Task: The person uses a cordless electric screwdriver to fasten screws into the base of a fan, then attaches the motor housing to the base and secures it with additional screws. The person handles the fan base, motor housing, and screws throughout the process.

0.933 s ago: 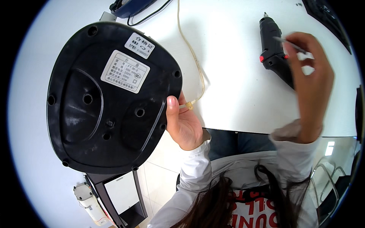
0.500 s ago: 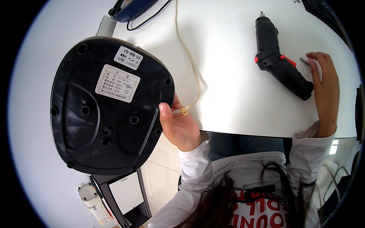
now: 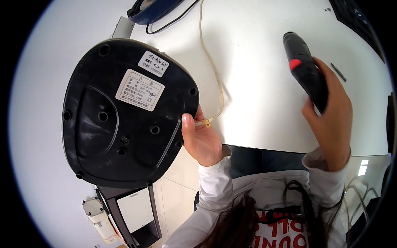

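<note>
My left hand is closed on the lower right edge of a black fan base, thumb on its underside and fingers behind. The base is held up with its underside showing: two pale labels and several round holes. A cream power cord with a small yellowish clip runs beside my left fingers. My right hand is wrapped round the handle of a black cordless screwdriver with a red button. Its front end points away from me, and I cannot make out its tip. A slim metal screwdriver bit lies just beyond my right hand.
The white table curves round in front of me. At its far left are a blue rounded object and a black cable. A dark cabinet stands on the floor at lower left, beside a cream appliance.
My right hand has left the metal bit, moved left, and taken hold of the cordless screwdriver, which is now turned and lifted. The fan base has shifted slightly right in view.
</note>
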Demonstrator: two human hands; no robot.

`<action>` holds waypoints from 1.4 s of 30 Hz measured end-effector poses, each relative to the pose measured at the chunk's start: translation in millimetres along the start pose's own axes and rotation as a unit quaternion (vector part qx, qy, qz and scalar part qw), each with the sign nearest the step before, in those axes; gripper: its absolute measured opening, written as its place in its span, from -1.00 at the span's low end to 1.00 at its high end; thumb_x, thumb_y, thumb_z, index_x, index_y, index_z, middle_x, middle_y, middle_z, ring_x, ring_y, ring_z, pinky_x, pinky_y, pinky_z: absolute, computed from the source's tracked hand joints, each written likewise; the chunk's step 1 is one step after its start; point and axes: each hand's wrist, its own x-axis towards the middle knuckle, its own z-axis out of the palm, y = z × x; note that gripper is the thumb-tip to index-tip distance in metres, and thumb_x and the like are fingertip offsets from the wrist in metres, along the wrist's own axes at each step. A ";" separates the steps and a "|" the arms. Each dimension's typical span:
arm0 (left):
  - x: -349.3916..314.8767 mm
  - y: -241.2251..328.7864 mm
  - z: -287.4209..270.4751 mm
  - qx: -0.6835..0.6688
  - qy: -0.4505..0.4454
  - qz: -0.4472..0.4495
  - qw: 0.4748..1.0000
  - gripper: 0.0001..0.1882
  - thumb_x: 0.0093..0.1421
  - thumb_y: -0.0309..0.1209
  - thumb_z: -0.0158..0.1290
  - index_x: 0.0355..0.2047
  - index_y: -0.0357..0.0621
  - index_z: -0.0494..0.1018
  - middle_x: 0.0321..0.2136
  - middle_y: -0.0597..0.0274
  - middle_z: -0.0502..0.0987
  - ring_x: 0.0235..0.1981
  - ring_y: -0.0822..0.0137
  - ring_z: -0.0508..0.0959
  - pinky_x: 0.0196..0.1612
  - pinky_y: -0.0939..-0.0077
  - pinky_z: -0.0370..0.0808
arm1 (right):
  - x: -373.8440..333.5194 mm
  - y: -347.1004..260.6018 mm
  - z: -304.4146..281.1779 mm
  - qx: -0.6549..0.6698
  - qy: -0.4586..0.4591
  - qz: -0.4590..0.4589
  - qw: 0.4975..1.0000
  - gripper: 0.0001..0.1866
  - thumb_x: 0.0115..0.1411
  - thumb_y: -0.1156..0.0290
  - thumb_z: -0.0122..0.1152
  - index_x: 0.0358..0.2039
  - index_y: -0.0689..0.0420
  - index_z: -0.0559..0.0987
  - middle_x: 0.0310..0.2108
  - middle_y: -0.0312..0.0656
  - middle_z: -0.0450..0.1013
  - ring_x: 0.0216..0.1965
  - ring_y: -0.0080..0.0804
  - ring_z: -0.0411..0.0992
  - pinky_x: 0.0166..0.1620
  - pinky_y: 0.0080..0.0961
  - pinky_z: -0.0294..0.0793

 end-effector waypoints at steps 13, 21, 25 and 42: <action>2.1 -8.7 -19.1 -0.010 0.089 -0.067 0.994 -0.64 0.18 -0.22 -0.05 -0.19 -0.28 0.46 -0.24 0.05 0.54 -0.21 0.20 0.55 -0.11 0.27 0.50 | -36.1 -42.2 -7.6 0.572 -0.191 0.118 0.789 -0.42 -0.15 0.62 0.22 -0.03 0.27 0.32 -0.23 -0.15 0.42 -0.21 -0.52 0.39 -0.11 -0.57 0.35; 2.0 -7.2 -15.9 -0.004 0.091 -0.062 0.994 -0.63 0.19 -0.21 -0.06 -0.17 -0.29 0.45 -0.24 0.03 0.54 -0.19 0.21 0.55 -0.10 0.26 0.50 | -34.7 -45.4 3.5 0.585 -0.197 0.140 0.774 -0.43 -0.14 0.62 0.22 -0.03 0.26 0.31 -0.23 -0.17 0.40 -0.20 -0.51 0.38 -0.10 -0.55 0.34; 0.7 -9.1 -18.1 -0.015 0.087 -0.078 0.993 -0.60 0.19 -0.20 -0.07 -0.13 -0.29 0.43 -0.22 0.03 0.53 -0.19 0.20 0.54 -0.11 0.27 0.50 | -33.6 -46.7 -2.5 0.552 -0.208 0.135 0.796 -0.42 -0.11 0.58 0.23 -0.02 0.25 0.30 -0.21 -0.11 0.41 -0.21 -0.46 0.42 -0.11 -0.54 0.36; -1.5 -7.9 -19.8 -0.008 0.075 -0.107 0.991 -0.58 0.20 -0.23 -0.12 -0.05 -0.29 0.36 -0.15 -0.01 0.50 -0.14 0.11 0.52 -0.05 0.19 0.46 | -23.8 -64.0 -23.9 0.537 -0.248 0.176 0.787 -0.43 -0.02 0.58 0.13 0.01 0.36 0.17 -0.40 -0.09 0.37 -0.42 -0.49 0.40 -0.41 -0.63 0.44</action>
